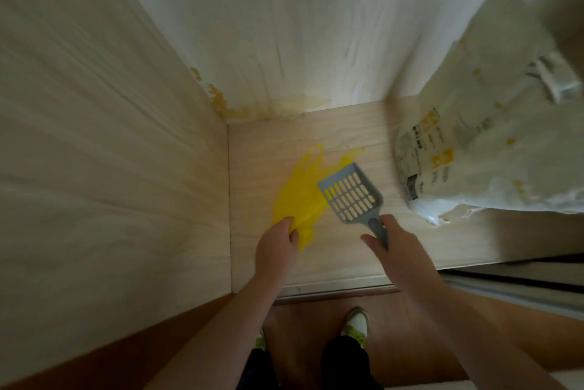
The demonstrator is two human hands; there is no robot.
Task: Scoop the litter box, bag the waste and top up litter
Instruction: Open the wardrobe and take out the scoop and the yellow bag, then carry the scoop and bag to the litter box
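A yellow plastic bag [300,197] lies flat on the pale wooden floor of a cabinet. My left hand [278,247] pinches the bag's near end. A grey slotted litter scoop [350,193] lies partly over the bag's right edge. My right hand [392,247] grips its handle. A big white litter sack [486,143] with yellow print leans at the right of the cabinet. No litter box is in view.
The cabinet floor [316,143] is closed in by a wooden side wall [110,152] on the left and a back panel [300,26], with yellowish stains in the corner. A metal rail [331,287] edges the front. My feet stand on brown floor below.
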